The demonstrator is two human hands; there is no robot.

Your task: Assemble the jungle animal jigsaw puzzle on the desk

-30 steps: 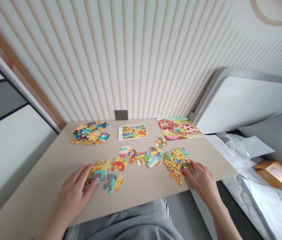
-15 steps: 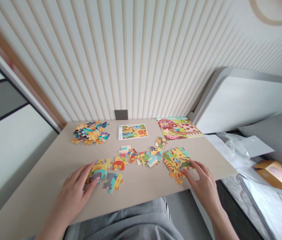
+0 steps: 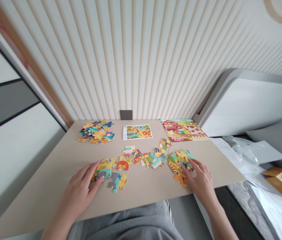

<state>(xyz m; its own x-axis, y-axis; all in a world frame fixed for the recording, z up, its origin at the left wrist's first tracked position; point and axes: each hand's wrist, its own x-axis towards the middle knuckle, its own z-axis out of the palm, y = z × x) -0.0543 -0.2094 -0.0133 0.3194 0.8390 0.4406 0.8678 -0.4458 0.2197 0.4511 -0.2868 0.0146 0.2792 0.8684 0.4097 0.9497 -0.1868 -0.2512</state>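
Beige table (image 3: pixel 146 190), ribbed pale wall (image 3: pixel 135 60) along its far edge. Puzzle pieces are spread over it in several groups.

Near the front edge, left of centre, a small puzzle stack (image 3: pixel 106 169) is touched by the left hand (image 3: pixel 80 188). Thumb and fingers are held moderately apart, the fingertips at the stack's left side, the thumb over its lower part. Whether anything is firmly gripped cannot be told.

Towards the right edge, a yellow-green puzzle pile (image 3: pixel 177 160) is touched by the right hand (image 3: pixel 202 178). A narrow gap is left between thumb and forefinger, with a loose piece (image 3: pixel 189 164) at the fingertips; whether it is pinched or only touched cannot be told.

Just beside the left stack, a red animal piece (image 3: pixel 123 164) and a grey, turquoise and yellow section (image 3: pixel 119 181) are seen flat. A band of scattered pieces (image 3: pixel 153 159) is strung between the two hands, with a small cluster (image 3: pixel 165 144) just beyond.

By the far left corner, an orange and blue heap (image 3: pixel 97 131) is noted. Along the far edge, an animal picture card (image 3: pixel 137 132) is placed near the middle, and a farm picture (image 3: pixel 183 130) by the far right corner.
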